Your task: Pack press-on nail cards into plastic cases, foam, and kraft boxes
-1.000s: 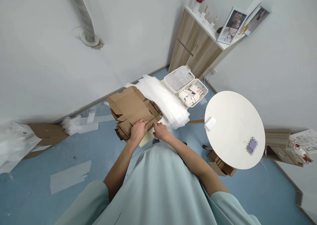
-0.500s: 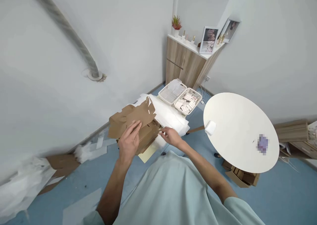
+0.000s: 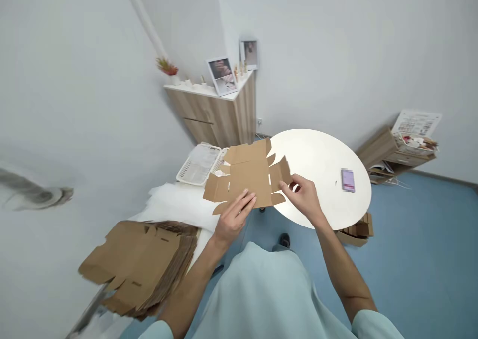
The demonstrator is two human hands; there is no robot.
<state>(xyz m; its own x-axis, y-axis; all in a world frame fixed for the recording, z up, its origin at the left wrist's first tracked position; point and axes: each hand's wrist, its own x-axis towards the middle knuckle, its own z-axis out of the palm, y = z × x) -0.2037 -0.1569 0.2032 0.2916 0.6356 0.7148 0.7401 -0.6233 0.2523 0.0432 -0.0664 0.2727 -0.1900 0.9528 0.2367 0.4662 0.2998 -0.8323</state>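
Observation:
A flat, unfolded cardboard box blank point(image 3: 249, 177) with cut flaps hangs in the air before me, between the stack and the round table. My left hand point(image 3: 235, 217) holds its near edge, fingers lying on top and the thumb hidden beneath. Pinched in my right hand point(image 3: 300, 193) is the blank's right side flap, which tilts upward. To the lower left lies a stack of more flat cardboard blanks point(image 3: 142, 259), apart from both hands.
The white round table point(image 3: 317, 155) stands at the right with a partly blurred purple item point(image 3: 347, 180) on it. An open carton point(image 3: 356, 232) sits below. White sheeting point(image 3: 179, 204) and a white basket point(image 3: 199, 164) are left of the blank. Behind stands a wooden cabinet point(image 3: 212, 120).
Both hands have lifted the cardboard blank off the stack and carried it right, toward the table. My view has turned to the right. The white item at the table's left edge is no longer visible.

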